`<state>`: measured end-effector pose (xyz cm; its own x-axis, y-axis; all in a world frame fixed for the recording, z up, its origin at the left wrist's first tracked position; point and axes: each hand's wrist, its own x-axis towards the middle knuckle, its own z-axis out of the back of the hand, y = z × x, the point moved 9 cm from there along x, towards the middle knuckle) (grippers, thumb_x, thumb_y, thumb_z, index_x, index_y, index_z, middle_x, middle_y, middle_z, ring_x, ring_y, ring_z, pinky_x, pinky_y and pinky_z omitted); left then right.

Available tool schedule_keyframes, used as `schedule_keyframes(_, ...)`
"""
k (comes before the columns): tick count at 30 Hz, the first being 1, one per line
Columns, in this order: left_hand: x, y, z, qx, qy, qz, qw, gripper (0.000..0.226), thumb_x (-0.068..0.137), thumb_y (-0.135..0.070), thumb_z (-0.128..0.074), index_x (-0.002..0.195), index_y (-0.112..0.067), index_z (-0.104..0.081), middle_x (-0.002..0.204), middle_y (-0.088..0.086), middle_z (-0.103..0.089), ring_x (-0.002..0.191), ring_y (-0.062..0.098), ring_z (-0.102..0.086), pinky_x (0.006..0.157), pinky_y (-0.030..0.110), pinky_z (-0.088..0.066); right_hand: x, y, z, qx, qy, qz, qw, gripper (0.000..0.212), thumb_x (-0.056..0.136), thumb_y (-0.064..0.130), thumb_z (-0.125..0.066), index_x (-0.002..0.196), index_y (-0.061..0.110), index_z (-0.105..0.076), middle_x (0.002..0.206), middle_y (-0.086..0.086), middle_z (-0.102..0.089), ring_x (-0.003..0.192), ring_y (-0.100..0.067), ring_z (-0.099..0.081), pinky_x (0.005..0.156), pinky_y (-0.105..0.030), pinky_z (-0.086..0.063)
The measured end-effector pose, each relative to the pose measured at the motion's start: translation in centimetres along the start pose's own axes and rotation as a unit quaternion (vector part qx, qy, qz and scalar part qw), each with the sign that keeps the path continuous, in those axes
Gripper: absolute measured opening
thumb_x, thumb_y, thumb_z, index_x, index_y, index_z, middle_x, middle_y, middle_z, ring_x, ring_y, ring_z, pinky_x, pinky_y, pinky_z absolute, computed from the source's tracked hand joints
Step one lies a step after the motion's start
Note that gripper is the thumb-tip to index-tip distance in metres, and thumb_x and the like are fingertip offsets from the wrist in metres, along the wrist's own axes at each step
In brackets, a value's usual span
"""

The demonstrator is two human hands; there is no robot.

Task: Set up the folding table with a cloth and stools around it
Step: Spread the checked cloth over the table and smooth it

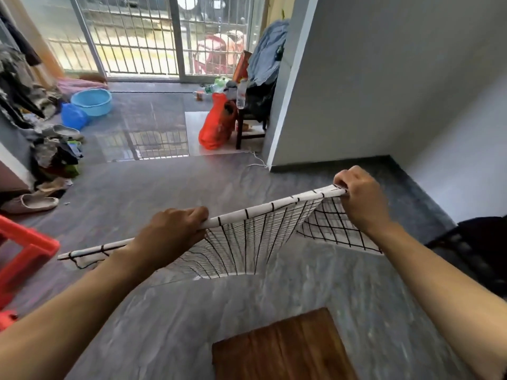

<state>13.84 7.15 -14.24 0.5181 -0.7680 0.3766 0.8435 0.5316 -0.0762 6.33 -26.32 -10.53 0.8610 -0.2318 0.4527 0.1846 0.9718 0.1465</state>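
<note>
Stretching between both gripping hands (170, 231) (359, 198): checked cloth (247, 242).

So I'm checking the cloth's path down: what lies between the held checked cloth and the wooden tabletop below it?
Only bare grey floor shows between the checked cloth and the wooden tabletop in the head view.
</note>
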Motion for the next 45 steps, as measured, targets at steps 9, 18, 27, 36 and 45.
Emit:
schedule_keyframes(9, -0.8, -15.4, 0.4, 0.049, -0.003, -0.048, 0.998, 0.051, 0.06, -0.016, -0.089, 0.086, -0.019, -0.045, 0.057, 0.002, -0.056, 0.037, 0.031, -0.049, 0.039, 0.025, -0.028, -9.5, -8.1, 8.7, -0.041, 0.043, 0.185, 0.981, 0.014, 0.079, 0.001, -0.055, 0.088, 0.011, -0.059, 0.089, -0.009, -0.055, 0.053, -0.033, -0.05, 0.047, -0.028, -0.033)
schedule_keyframes(18, -10.1, -28.2, -2.9, 0.058, 0.057, -0.048, 0.996, 0.039, 0.065, -0.014, -0.081, 0.085, -0.021, -0.047, 0.063, -0.004, -0.058, 0.044, 0.02, -0.056, 0.038, 0.025, -0.029, -24.6, -13.3, 6.1, 0.0, 0.167, 0.241, 0.956, 0.029, 0.07, 0.002, -0.077, 0.085, 0.019, -0.058, 0.082, -0.001, -0.057, 0.052, -0.026, -0.057, 0.045, -0.025, -0.034)
schedule_keyframes(27, -21.5, -34.5, -7.8, 0.008, 0.145, -0.025, 0.989, 0.05, 0.06, -0.014, -0.085, 0.089, -0.024, -0.045, 0.069, -0.009, -0.057, 0.052, 0.014, -0.059, 0.039, 0.026, -0.042, -40.4, -13.9, 1.9, 0.023, 0.262, 0.198, 0.944, 0.036, 0.063, 0.013, -0.086, 0.079, 0.025, -0.056, 0.077, 0.006, -0.054, 0.045, -0.019, -0.055, 0.038, -0.026, -0.035)
schedule_keyframes(36, -27.8, -39.2, -7.1, -0.005, 0.131, -0.001, 0.991, 0.042, 0.073, -0.023, -0.078, 0.093, -0.024, -0.041, 0.07, -0.006, -0.059, 0.05, 0.018, -0.058, 0.039, 0.031, -0.044, -47.5, -13.3, 5.4, -0.013, 0.265, 0.17, 0.949, 0.034, 0.069, 0.018, -0.085, 0.08, 0.027, -0.055, 0.077, 0.008, -0.051, 0.045, -0.02, -0.054, 0.035, -0.028, -0.041)
schedule_keyframes(45, -30.6, -43.7, -5.3, 0.006, 0.101, -0.021, 0.995, 0.045, 0.06, -0.015, -0.084, 0.083, -0.021, -0.046, 0.062, -0.006, -0.053, 0.042, 0.016, -0.05, 0.037, 0.025, -0.028, -52.8, -13.2, 12.4, -0.045, 0.214, 0.117, 0.969, 0.009, 0.076, 0.025, -0.063, 0.074, 0.021, -0.056, 0.071, 0.002, -0.052, 0.046, -0.028, -0.053, 0.04, -0.026, -0.03)
